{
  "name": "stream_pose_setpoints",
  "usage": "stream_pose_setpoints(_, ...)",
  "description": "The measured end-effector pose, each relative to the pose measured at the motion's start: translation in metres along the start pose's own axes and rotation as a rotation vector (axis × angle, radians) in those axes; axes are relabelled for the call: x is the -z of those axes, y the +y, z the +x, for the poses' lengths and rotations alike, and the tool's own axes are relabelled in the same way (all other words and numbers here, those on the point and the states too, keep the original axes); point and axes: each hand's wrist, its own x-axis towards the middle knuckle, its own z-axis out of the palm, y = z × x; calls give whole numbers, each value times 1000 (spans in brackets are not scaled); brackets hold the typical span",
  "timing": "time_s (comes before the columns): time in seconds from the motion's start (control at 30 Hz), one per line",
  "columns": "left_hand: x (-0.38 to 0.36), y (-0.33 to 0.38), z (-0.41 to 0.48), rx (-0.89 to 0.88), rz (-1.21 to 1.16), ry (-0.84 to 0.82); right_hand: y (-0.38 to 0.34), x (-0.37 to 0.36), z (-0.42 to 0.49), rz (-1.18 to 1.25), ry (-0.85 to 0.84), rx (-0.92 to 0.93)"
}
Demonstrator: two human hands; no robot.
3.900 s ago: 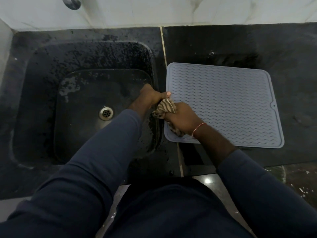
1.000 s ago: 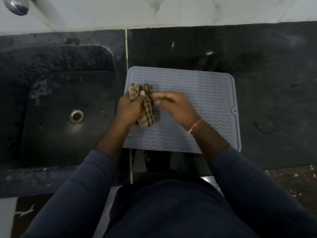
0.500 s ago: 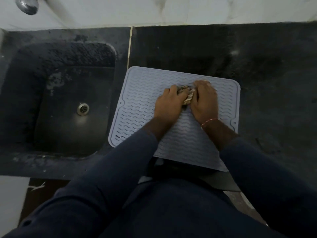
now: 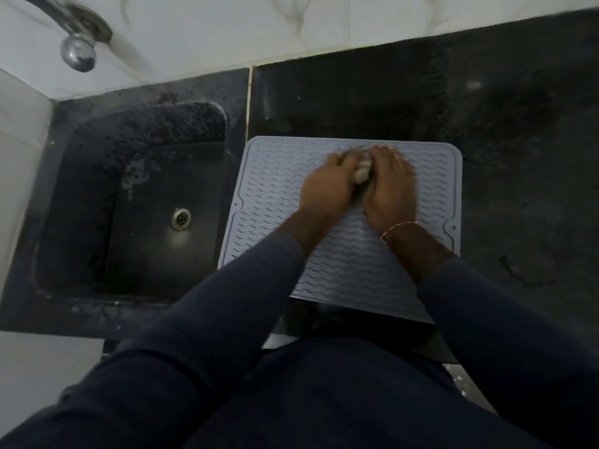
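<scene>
Fabric: wadded cloth (image 4: 362, 171), soft, light, prob. damp. L hand (image 4: 327, 186) curled round it; R hand (image 4: 390, 186) pressed alongside, grip unclear. Hold the bunched middle.

The mat (image 4: 269, 202) looks like matt grey rubber, ribbed with small waves. On it, the cloth (image 4: 362, 171) is soft woven fabric. Under the mat, the table (image 4: 518, 157) is dark speckled stone. Left of the mat, the sink (image 4: 155, 254) is dark and blotchy, with a shiny metal drain (image 4: 181, 218). Beyond that are a glossy chrome tap (image 4: 78, 55) and a smooth white veined wall (image 4: 259, 21).
</scene>
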Motion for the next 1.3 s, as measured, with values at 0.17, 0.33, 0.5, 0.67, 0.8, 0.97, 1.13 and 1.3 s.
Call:
stream_pose_setpoints(0.17, 5, -50, -2, -37, 101, 1, -7, 2, 1, -205, -71, -6)
stream_pose_setpoints(0.33, 41, -150, 1, 227, 137, 25, -7, 2, 2, -281, -65, -18)
stream_pose_setpoints(0.5, 18, -82, 1, -17, -255, 132, -15, -1, 1, -276, -36, -22)
stream_pose_setpoints(0.67, -1, -47, -6, -149, -35, -62, -12, 0, -1, -211, 10, -26)
stream_pose_setpoints(0.8, 25, -122, 0, 13, -16, -12, -7, -5, -1, -192, 41, -62)
stream_pose_setpoints(0.97, 43, -176, -6, 236, -44, 93, -14, -5, 0, -204, 49, -62)
stream_pose_setpoints(1.13, 18, -77, -1, 68, -369, 126, -18, -4, -1, -272, -1, -69)
stream_pose_setpoints(1.3, -9, -57, 2, -95, 14, 34, -17, -3, 1, -272, -15, -64)
